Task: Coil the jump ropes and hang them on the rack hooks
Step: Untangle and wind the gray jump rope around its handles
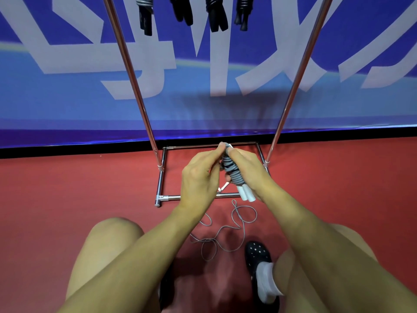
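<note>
Jump rope (pixel 230 171), grey with white handles, is bunched into a tight coil held up between both hands, in front of the base of the rack (pixel 160 184) and above the red floor (pixel 67 188). Going from the left: the rack's left upright slants up from the floor frame, and the left hand (pixel 199 177) sits just right of it, its grip pinching the top of the coil with the fingertips curled round the strands. The coil hangs between the two hands, its two white handles (pixel 246 195) pointing down and to the right. The right hand (pixel 248 170) holds the coil from the other side, its grip closed round the bundle, thumb near the top. Below the hands a loose grey rope (pixel 225 233) lies in loops on the floor, close to a black shoe (pixel 257 256). At the top edge, four coiled ropes with black handles (pixel 182 10) hang between the uprights. The right upright (pixel 293 86) slants up at the far right.
</note>
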A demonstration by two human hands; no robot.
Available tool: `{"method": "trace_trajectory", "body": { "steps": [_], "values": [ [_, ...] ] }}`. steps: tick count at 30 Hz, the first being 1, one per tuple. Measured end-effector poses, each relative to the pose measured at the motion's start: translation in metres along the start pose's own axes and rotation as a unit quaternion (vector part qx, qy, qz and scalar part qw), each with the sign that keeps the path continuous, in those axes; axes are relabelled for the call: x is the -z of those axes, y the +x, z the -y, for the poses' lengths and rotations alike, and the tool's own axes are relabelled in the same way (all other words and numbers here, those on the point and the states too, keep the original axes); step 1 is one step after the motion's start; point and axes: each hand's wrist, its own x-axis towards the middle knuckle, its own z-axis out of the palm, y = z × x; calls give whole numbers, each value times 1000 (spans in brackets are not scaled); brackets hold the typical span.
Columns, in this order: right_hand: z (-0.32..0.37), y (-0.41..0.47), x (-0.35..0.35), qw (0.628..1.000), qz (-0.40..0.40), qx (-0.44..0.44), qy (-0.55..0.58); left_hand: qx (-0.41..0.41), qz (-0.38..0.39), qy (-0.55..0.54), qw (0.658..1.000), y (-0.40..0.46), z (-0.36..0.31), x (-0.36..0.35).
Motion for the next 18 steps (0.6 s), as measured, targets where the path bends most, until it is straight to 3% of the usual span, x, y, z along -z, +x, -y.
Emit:
{"method": "trace_trajectory", "body": {
  "steps": [2, 5, 9, 14, 18],
  "values": [
    [0, 1, 1, 1000, -5, 8, -10, 99, 4, -84, 992, 3, -8, 1],
    [0, 1, 1, 1000, 14, 10, 2, 227, 2, -232, 946, 17, -14, 6],
    [4, -2, 0, 996, 72, -8, 57, 231, 39, -274, 933, 28, -4, 19],
    [5, -5, 2, 990, 116, -24, 77, 198, 141, -222, 944, 27, 0, 21],
    [5, -5, 4, 989, 132, -31, 57, 215, 139, -253, 933, 32, -4, 25]
  ]
}}
